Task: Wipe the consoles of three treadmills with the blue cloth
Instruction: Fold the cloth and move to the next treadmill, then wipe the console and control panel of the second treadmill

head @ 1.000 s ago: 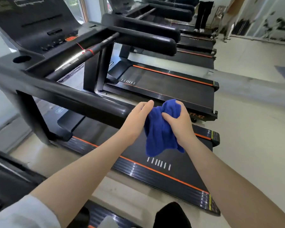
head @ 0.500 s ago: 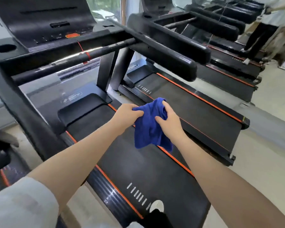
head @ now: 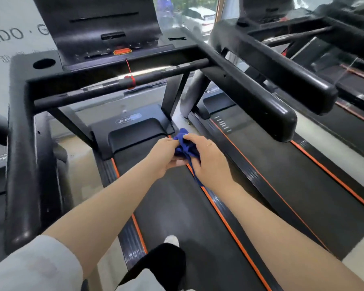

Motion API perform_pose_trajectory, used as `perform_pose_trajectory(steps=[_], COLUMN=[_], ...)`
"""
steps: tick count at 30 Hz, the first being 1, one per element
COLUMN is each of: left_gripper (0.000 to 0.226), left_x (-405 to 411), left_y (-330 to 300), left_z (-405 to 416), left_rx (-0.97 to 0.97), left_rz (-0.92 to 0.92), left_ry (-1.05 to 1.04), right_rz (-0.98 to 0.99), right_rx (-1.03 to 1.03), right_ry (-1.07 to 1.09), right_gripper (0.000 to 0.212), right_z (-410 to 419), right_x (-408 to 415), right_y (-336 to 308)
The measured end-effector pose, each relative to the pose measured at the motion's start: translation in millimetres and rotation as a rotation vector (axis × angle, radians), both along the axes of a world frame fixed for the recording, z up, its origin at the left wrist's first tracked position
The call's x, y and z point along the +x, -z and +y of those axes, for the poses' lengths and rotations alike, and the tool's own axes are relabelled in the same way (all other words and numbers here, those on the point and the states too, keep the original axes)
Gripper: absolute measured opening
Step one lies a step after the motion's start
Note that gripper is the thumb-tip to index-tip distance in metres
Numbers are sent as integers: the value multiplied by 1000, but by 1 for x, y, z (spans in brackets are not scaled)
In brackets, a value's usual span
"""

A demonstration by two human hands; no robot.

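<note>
**Blue cloth is being bunched up in front of the console**

Blue cloth (head: pixel 185 147) is being held between both hands, in the air above the running belt (head: pixel 177 206) of the nearest treadmill, well below its console (head: pixel 105 32). One second ago the cloth was hanging loose and long under the hands; now it is being gathered into a small ball, with only one thin corner hanging down under the right wrist. The left hand (head: pixel 164 156) is curling its fingers around the left side of the bundle, and the right hand (head: pixel 206 158) is closing over the top and right side of it. So both hands are gripping the cloth, and neither is free.

The view is also changing. Before, the person was standing beside the machines and looking across them; now one foot (head: pixel 171 241) is standing on the belt and the console is directly ahead, between the two handrails. I judge that the person is preparing the cloth for wiping and is stepping up to this treadmill. The wiping of this console is not yet begun, because the cloth is not touching it.

As for containers, the round cup holder (head: pixel 44 63) at the left of the console is showing only a dark hole; I cannot tell if anything is inside. A red safety cord (head: pixel 129 70) is hanging from the orange button (head: pixel 122 51) down to the crossbar (head: pixel 122 82), and it could be catching the cloth during wiping.
</note>
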State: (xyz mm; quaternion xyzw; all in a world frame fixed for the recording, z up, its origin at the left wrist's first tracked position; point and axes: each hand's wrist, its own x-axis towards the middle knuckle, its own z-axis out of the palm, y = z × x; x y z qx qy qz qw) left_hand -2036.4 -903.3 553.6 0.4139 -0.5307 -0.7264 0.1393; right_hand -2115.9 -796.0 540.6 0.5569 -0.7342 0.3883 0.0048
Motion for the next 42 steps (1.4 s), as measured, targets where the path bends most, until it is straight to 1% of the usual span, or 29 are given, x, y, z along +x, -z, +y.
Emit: perform_pose_trajectory(steps=[3, 5, 6, 8, 10, 13, 16, 19, 23, 25, 27, 29, 33, 36, 38, 40, 42], left_gripper=[24, 40, 44, 40, 33, 25, 17, 15, 17, 20, 21, 20, 23, 27, 32, 37, 31], left_x=[-17, -30, -36, -47, -57, -69, -78, -81, -81, -82, -84, -86, -89, -89, -85, -77, -64], left_y=[3, 3, 3, 3, 3, -1, -5, -5, -11, -18, -24, -27, -32, -36, -38, -39, -37], left_z=[-23, -49, -64, -99, -138, -199, -252, -292, -338, -363, -390, -416, -459, -483, -498, -511, -529], left_rx=[140, 226, 231, 143, 38, 39, 54, 69, 61, 38, 7, -31, -92, -229, -272, -305, -385], left_rz=[100, 178, 193, 154, 78, 41, 63, 90, 174, 244, 274, 250, 180, 39, 0, -24, -74], left_ry=[-112, -145, -146, -121, -124, -258, -347, -426, -470, -514, -581, -647, -751, -768, -802, -833, -870], right_rz=[0, 24, 65, 152, 198, 252, 351, 351, 467, 454, 441, 459, 482, 465, 442, 400, 356], right_rx=[23, 10, 6, 9, 7, -4, 37, 24, -132, -225, -267, -261, -244, -251, -263, -250, -180], right_ry=[-1, -13, -38, -120, -175, -223, -344, -415, -420, -412, -466, -545, -677, -750, -770, -761, -772], right_gripper=[49, 44, 41, 36, 39, 43, 54, 59, 69, 67, 66, 66, 42, 48, 52, 52, 53], right_z=[-32, -61, -78, -115, -156, -221, -283, -339, -400, -435, -471, -506, -566, -603, -621, -634, -645], right_x=[-26, -43, -51, -65, -79, -101, -116, -124, -132, -138, -143, -148, -155, -154, -148, -140, -130], right_y=[2, 3, 3, 5, 7, 8, 12, 17, 18, 13, 6, -3, -20, -21, -22, -23, -24])
